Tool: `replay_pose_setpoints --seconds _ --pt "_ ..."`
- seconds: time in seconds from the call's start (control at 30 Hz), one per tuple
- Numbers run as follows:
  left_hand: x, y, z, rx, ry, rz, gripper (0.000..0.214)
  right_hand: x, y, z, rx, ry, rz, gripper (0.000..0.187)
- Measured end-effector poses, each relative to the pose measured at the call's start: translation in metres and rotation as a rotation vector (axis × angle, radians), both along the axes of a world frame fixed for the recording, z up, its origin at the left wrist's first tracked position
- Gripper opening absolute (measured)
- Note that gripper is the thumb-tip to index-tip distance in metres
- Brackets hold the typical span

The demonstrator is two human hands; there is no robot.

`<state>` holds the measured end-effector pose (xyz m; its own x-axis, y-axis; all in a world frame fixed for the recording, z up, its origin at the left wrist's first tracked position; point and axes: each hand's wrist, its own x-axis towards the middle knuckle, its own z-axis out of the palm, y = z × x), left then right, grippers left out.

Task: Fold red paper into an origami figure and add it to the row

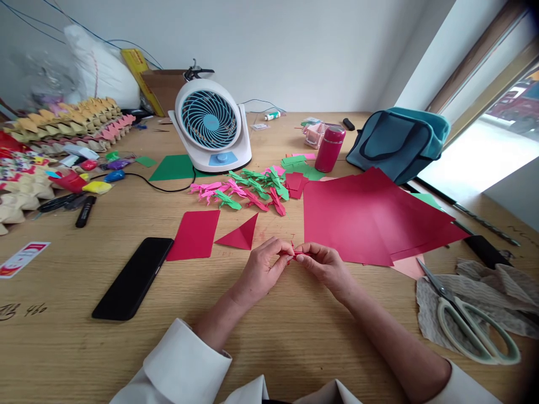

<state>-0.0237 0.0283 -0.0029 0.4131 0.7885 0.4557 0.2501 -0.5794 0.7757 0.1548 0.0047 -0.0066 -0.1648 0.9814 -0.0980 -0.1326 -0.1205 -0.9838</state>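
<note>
My left hand [265, 268] and my right hand [322, 264] meet over the wooden table [295, 342], both pinched on a small folded piece of red paper [295, 253] held between their fingertips. Just left of the hands lie a red paper triangle [240, 235] and a red rectangle of paper [195, 234]. To the right spreads a stack of large red sheets [370, 216]. Behind the hands sits a heap of finished pink, green and red folded paper figures [248, 191].
A black phone [133, 278] lies at the left, scissors [467, 314] on a grey cloth [497, 292] at the right. Behind stand a white desk fan [210, 126], a red flask [329, 148] and a teal bag [400, 140]. More paper figures, markers and clutter fill the far left.
</note>
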Motion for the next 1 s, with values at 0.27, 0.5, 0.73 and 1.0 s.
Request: replay_pose_setpoints --seconds 0.27,0.5,0.73,1.0 --pt "-0.0041 0.002 0.0057 0.049 0.052 -0.103 0.017 0.0042 -0.002 0.0076 -0.008 -0.03 0.03 0.033" --pt "-0.0041 -0.0005 0.0073 0.062 0.096 -0.112 0.019 0.0009 0.0 0.0005 -0.043 -0.036 -0.035 0.037" --pt "-0.0042 -0.0024 0.0073 0.136 0.152 -0.076 0.01 -0.0005 0.0006 -0.0002 -0.062 0.003 -0.06 0.038" --pt "-0.0075 -0.0008 0.0099 0.231 0.192 -0.072 0.006 -0.0004 -0.0015 0.0057 -0.046 0.001 -0.036 0.037"
